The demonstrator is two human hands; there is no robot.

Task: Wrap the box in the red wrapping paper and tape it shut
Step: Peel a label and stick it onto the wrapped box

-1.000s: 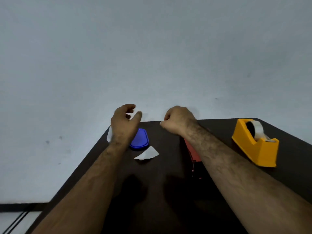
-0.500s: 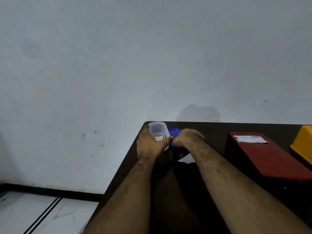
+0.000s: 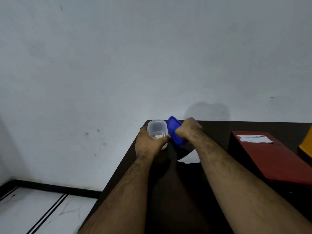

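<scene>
At the table's far left corner my left hand (image 3: 148,144) grips a small clear plastic container (image 3: 157,130) standing upright. My right hand (image 3: 189,130) holds a blue lid (image 3: 175,132) tilted on edge just right of the container. A red wrapped box (image 3: 270,154) with a white label (image 3: 255,139) lies on the dark table (image 3: 177,200) to the right. A sliver of the yellow tape dispenser (image 3: 307,144) shows at the right edge.
A white scrap of paper (image 3: 189,157) lies on the table under my right forearm. The table's left edge drops to a white tiled floor (image 3: 42,211). A plain wall stands right behind the table.
The view has swung left. My left hand took hold of the clear container, and my right hand lifted the blue lid off the table and tipped it upright.
</scene>
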